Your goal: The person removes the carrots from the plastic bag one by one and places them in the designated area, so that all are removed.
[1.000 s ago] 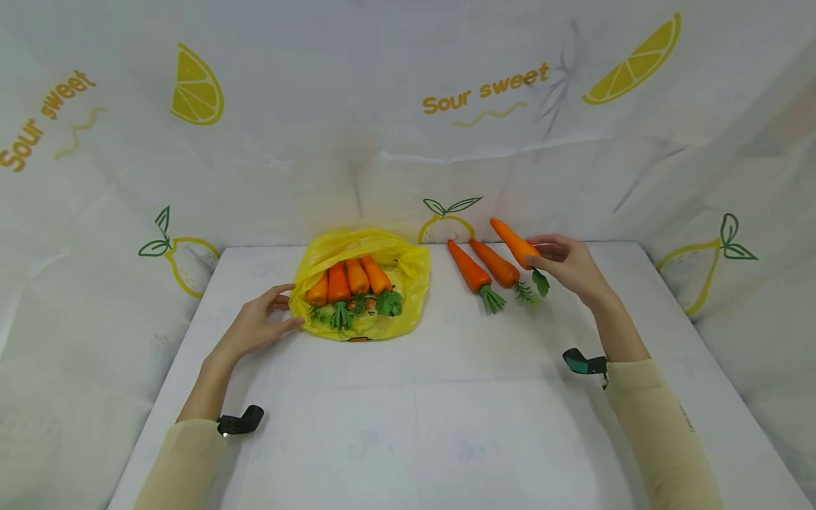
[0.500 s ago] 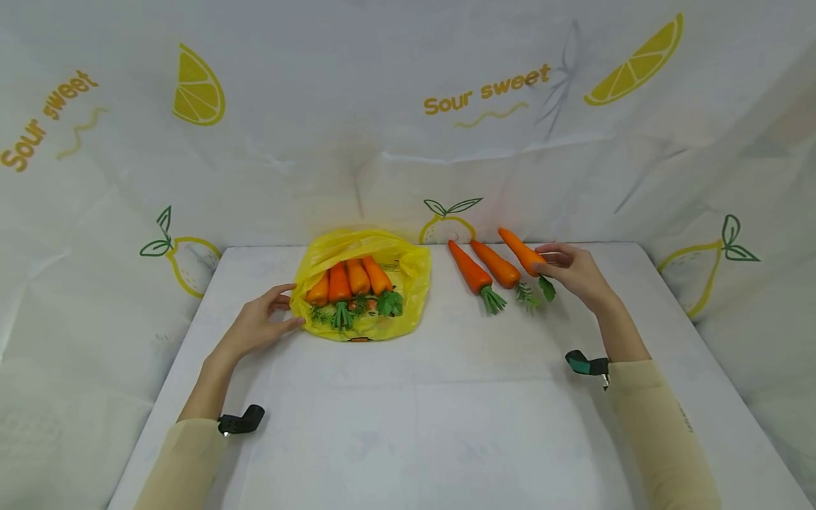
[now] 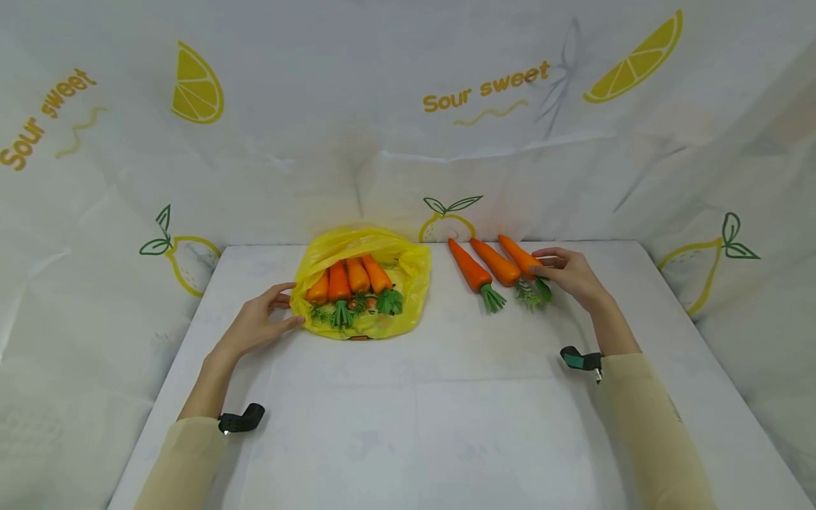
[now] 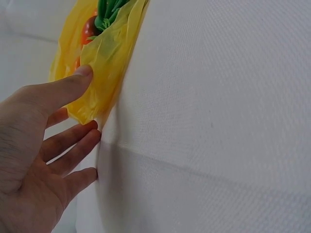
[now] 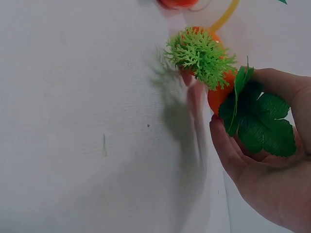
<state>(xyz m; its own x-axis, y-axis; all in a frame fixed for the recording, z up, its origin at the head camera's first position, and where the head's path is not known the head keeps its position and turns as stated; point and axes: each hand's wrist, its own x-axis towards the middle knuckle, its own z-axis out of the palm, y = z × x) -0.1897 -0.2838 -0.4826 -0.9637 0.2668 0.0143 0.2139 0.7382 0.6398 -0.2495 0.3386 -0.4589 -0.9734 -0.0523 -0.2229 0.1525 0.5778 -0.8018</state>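
Observation:
At the left edge of a yellow plastic bag [image 3: 417, 290], my left hand [image 3: 258, 326] holds the rim, thumb on the near side and fingers farther along. Several orange carrots [image 3: 339, 282] with green tops lie in the bag's mouth. My right hand [image 3: 570, 276] grips a carrot [image 3: 515, 253] near its leafy end; its broad dark-green leaf [image 5: 262, 121] shows in the right wrist view. Left of it, side by side, lie a carrot with feathery greens [image 3: 497, 263] and a redder carrot with a thick green stalk [image 3: 470, 268].
A white cloth covers the table [image 3: 408, 425]. At its back rises a white sheet [image 3: 357, 142] printed with lemons and lettering. Each wrist wears a small black camera, such as the left camera [image 3: 242, 419].
My right hand has lowered its carrot toward the near side and slightly right, to beside the feathery-topped one. The left hand and the bag have stayed in place.

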